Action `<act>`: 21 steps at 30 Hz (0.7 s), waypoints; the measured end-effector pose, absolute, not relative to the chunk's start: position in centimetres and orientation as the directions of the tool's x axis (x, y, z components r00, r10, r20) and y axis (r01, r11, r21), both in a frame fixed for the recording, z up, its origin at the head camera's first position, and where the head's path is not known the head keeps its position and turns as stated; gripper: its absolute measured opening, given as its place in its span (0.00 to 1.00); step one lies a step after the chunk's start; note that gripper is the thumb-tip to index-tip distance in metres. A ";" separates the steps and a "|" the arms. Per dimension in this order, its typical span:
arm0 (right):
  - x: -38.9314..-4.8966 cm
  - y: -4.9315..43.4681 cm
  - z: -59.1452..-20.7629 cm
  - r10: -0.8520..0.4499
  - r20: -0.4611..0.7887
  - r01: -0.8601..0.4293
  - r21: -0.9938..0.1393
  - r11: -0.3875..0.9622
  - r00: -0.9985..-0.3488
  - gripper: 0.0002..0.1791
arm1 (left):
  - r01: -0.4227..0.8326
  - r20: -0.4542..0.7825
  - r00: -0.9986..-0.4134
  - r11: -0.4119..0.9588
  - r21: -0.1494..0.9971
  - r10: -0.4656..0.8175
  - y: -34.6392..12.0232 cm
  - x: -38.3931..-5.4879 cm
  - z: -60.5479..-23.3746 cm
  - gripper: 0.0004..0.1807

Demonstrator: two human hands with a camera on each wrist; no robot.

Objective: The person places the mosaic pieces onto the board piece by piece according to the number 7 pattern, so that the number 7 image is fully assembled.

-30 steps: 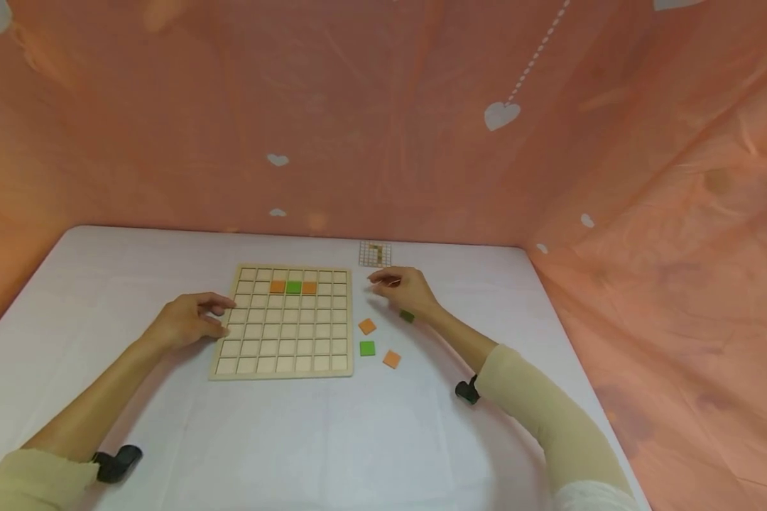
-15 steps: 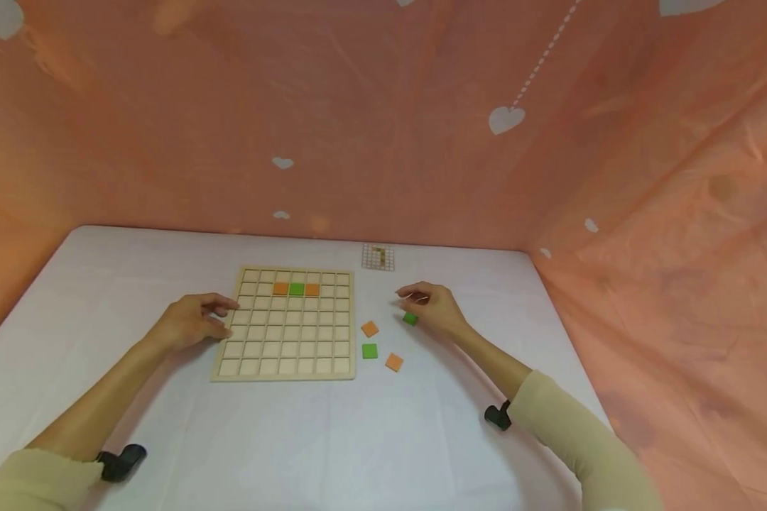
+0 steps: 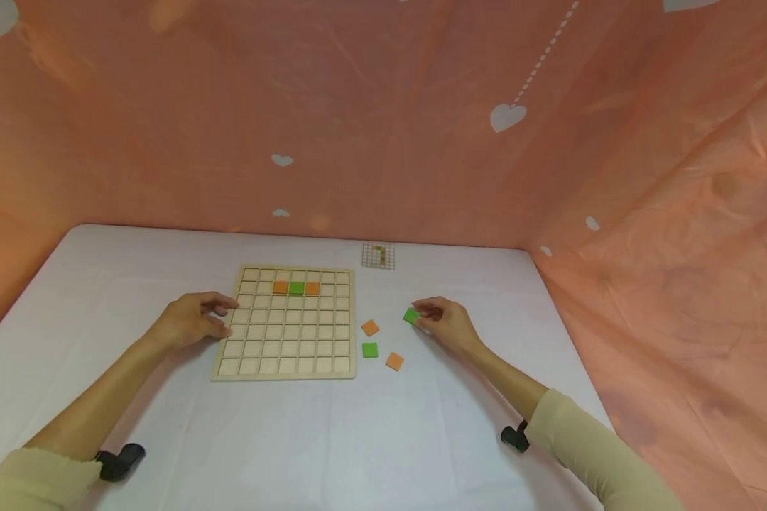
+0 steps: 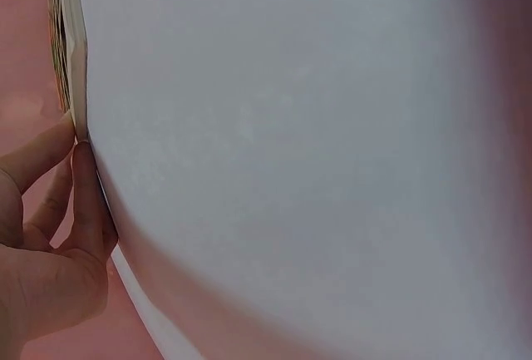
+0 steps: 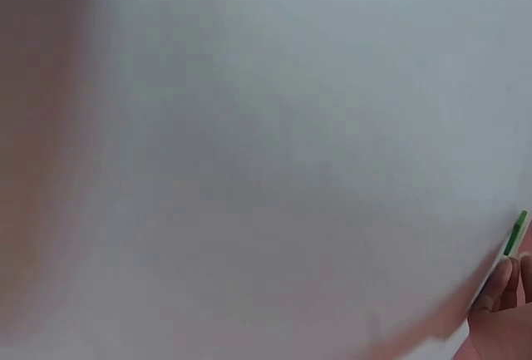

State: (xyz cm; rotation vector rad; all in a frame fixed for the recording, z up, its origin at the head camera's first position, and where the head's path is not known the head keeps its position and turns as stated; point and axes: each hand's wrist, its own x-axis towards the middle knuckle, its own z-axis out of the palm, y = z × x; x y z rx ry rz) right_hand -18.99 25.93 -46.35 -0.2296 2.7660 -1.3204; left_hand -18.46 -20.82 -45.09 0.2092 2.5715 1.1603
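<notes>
A wooden grid board (image 3: 287, 331) lies left of centre on the table in the head view, with one green and two orange square tiles in a row near its far side. My left hand (image 3: 188, 321) holds the board's left edge with thumb and fingertips; the left wrist view shows the fingers (image 4: 87, 198) right at the rim. To the right, my right hand (image 3: 449, 323) has thumb and fingertips around the near right corner of a loose green tile (image 3: 411, 316). That tile (image 5: 516, 231) shows edge-on at the fingertips in the right wrist view.
Between board and right hand lie an orange tile (image 3: 370, 328), another green tile (image 3: 370, 350) and another orange tile (image 3: 394, 361). A small card with a coloured grid pattern (image 3: 378, 255) lies beyond them on the white table (image 3: 332, 440). Orange curtains (image 3: 383, 142) stand behind.
My right hand has moved right and toward me, from beside the board's far right corner to the loose green tile, its fingers now at that tile. The left hand stays at the board's edge.
</notes>
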 end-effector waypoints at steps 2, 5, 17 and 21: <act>-18.9 25.9 -46.7 -0.152 0.006 -0.101 -0.771 0.628 -0.988 0.20 | 0.005 -0.222 -0.940 0.663 0.748 0.257 -20.9 -18.5 -45.2 0.28; -18.8 25.8 -47.2 -0.136 0.023 -0.106 -0.755 0.647 -0.990 0.21 | 0.004 -0.225 -0.940 0.668 0.744 0.256 -20.9 -18.6 -45.2 0.28; -18.9 24.9 -47.9 -0.175 0.133 -0.218 -0.680 0.700 -0.976 0.16 | 0.011 -0.212 -0.945 0.670 0.743 0.251 -21.0 -18.6 -45.3 0.29; -18.9 25.0 -47.7 -0.189 0.109 -0.212 -0.680 0.702 -0.976 0.14 | 0.018 -0.209 -0.943 0.668 0.744 0.257 -21.0 -18.7 -45.5 0.28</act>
